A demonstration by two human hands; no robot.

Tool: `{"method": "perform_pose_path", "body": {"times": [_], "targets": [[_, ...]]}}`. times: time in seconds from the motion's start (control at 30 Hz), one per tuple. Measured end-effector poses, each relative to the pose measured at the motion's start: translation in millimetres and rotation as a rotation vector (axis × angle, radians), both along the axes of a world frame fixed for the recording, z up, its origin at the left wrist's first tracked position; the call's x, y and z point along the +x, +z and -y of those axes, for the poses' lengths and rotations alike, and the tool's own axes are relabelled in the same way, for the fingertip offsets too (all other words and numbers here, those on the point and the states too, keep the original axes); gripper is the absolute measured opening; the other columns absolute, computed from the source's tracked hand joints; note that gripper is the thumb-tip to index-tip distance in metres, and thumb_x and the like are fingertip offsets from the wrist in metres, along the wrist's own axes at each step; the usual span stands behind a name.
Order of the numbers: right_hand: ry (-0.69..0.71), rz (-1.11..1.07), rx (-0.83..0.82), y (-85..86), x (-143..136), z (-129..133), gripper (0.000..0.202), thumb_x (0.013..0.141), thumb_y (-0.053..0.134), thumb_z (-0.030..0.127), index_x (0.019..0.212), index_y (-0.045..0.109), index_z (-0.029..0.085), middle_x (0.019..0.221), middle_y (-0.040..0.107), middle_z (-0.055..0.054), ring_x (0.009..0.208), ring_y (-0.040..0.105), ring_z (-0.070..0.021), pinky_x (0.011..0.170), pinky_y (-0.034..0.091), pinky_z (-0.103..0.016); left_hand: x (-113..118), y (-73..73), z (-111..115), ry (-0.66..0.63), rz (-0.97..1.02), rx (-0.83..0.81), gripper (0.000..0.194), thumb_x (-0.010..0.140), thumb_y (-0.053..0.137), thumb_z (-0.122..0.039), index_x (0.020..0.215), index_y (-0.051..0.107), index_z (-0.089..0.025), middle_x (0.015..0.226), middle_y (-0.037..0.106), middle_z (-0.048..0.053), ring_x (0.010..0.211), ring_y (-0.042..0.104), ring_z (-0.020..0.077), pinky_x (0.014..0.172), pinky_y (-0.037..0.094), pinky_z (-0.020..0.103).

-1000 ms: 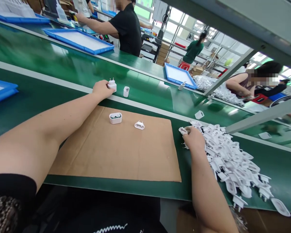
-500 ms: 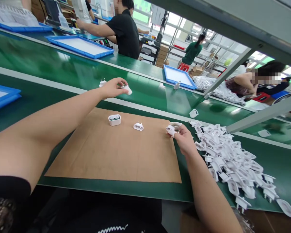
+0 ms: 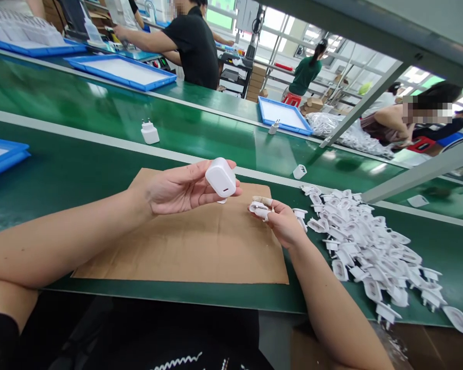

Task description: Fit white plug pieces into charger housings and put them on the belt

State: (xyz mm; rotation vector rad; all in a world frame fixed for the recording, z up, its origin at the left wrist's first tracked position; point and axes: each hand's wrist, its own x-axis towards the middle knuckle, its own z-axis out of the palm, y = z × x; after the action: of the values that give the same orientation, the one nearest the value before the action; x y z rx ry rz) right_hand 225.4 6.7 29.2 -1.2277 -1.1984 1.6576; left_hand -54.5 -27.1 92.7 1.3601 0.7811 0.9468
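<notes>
My left hand is closed around a white charger housing above the cardboard sheet. The housing's end with a small slot-shaped port faces me. Just below it, a sliver of a white plug cover shows, mostly hidden by the hand. My right hand pinches another white plug cover over the sheet's right edge, with pale coverings on some fingertips. To the right of this hand lies a heap of white plug covers.
On the green conveyor belt stand a white charger with pins up, another charger and an open housing. Blue trays lie beyond the belt. A slanted metal post rises at right. Several co-workers sit or stand beyond.
My left hand has drawn back from over the belt toward me, turning the housing's port end into view. It now covers where an open housing stood on the cardboard. My right hand has shifted slightly left.
</notes>
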Motion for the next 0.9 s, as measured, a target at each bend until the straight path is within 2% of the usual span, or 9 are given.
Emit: {"method": "perform_pose_path", "body": {"times": [0.17, 0.27, 0.4, 0.5, 0.6, 0.67, 0.73, 0.8, 0.9], "targets": [[0.003, -0.011, -0.01, 1.8, 0, 0, 0.053, 0.053, 0.089, 0.026, 0.103, 0.074, 0.018, 0.092, 0.079, -0.006, 0.095, 0.072, -0.0217, 0.09, 0.052, -0.035, 2, 2.2, 1, 0.031, -0.022, 0.04, 0.057, 0.098, 0.049, -0.066, 0.133, 0.063, -0.023, 0.122, 0.072, 0.015, 0.119, 0.07, 0.0336, 0.088, 0.065, 0.043], [0.05, 0.036, 0.005, 2.7, 2, 1, 0.056, 0.055, 0.087, 0.023, 0.108, 0.072, 0.018, 0.094, 0.078, -0.006, 0.095, 0.072, -0.0211, 0.088, 0.053, -0.034, 8, -4.7, 6, 0.078, -0.059, 0.141, 0.049, 0.097, 0.056, -0.061, 0.129, 0.065, -0.025, 0.119, 0.072, 0.014, 0.109, 0.073, 0.0306, 0.085, 0.065, 0.044], [0.109, 0.209, 0.136, -4.7, 5, 0, 0.041, 0.065, 0.081, 0.028, 0.103, 0.07, 0.017, 0.091, 0.074, -0.005, 0.082, 0.07, -0.0189, 0.078, 0.054, -0.034, 23, -39.8, 14, 0.26, -0.319, 0.562, 0.033, 0.085, 0.079, -0.044, 0.112, 0.072, -0.026, 0.111, 0.067, 0.008, 0.095, 0.069, 0.0212, 0.083, 0.062, 0.038], [0.168, 0.356, 0.276, -11.5, 9, -1, 0.03, 0.074, 0.072, 0.029, 0.102, 0.067, 0.02, 0.087, 0.069, -0.002, 0.073, 0.066, -0.0181, 0.07, 0.053, -0.034, 34, -73.4, 19, 0.302, -0.457, 0.771, 0.027, 0.085, 0.08, -0.038, 0.106, 0.072, -0.023, 0.103, 0.063, 0.007, 0.092, 0.065, 0.0191, 0.081, 0.058, 0.034], [0.226, 0.665, 0.511, -9.5, 13, 4, 0.026, 0.081, 0.065, 0.026, 0.108, 0.068, 0.024, 0.098, 0.07, -0.004, 0.09, 0.065, -0.0235, 0.083, 0.053, -0.041, 41, -93.9, 22, 0.218, -0.532, 0.772, 0.026, 0.089, 0.077, -0.038, 0.106, 0.069, -0.021, 0.099, 0.066, 0.006, 0.085, 0.063, 0.0176, 0.072, 0.054, 0.03], [0.17, 0.932, 0.7, -3.2, 13, 9, 0.03, 0.084, 0.066, 0.026, 0.115, 0.069, 0.025, 0.113, 0.069, -0.009, 0.111, 0.06, -0.0315, 0.098, 0.047, -0.052, 42, -98.5, 22, 0.204, -0.582, 0.766, 0.029, 0.089, 0.076, -0.043, 0.105, 0.068, -0.02, 0.094, 0.068, 0.005, 0.08, 0.063, 0.0175, 0.069, 0.052, 0.03], [0.084, 1.077, 0.851, 4.4, 10, 17, 0.037, 0.087, 0.069, 0.031, 0.123, 0.067, 0.024, 0.13, 0.063, -0.014, 0.125, 0.052, -0.0381, 0.106, 0.04, -0.059, 41, -99.0, 22, 0.217, -0.626, 0.745, 0.035, 0.088, 0.077, -0.049, 0.105, 0.068, -0.019, 0.091, 0.07, 0.005, 0.077, 0.063, 0.0182, 0.068, 0.051, 0.031], [0.105, 1.024, 0.961, 10.8, 6, 24, 0.038, 0.089, 0.072, 0.037, 0.124, 0.065, 0.025, 0.133, 0.062, -0.014, 0.126, 0.053, -0.0369, 0.106, 0.042, -0.057, 38, -98.0, 22, 0.204, -0.626, 0.705, 0.043, 0.085, 0.079, -0.051, 0.113, 0.066, -0.02, 0.096, 0.073, 0.005, 0.081, 0.066, 0.0197, 0.072, 0.054, 0.033], [0.339, 0.75, 1.026, 13.9, 0, 31, 0.037, 0.088, 0.076, 0.044, 0.119, 0.064, 0.027, 0.118, 0.071, -0.008, 0.11, 0.065, -0.0276, 0.097, 0.052, -0.044, 35, -96.0, 23, 0.154, -0.552, 0.623, 0.039, 0.089, 0.076, -0.042, 0.12, 0.064, -0.021, 0.108, 0.075, 0.006, 0.093, 0.07, 0.0208, 0.084, 0.057, 0.035]]}}
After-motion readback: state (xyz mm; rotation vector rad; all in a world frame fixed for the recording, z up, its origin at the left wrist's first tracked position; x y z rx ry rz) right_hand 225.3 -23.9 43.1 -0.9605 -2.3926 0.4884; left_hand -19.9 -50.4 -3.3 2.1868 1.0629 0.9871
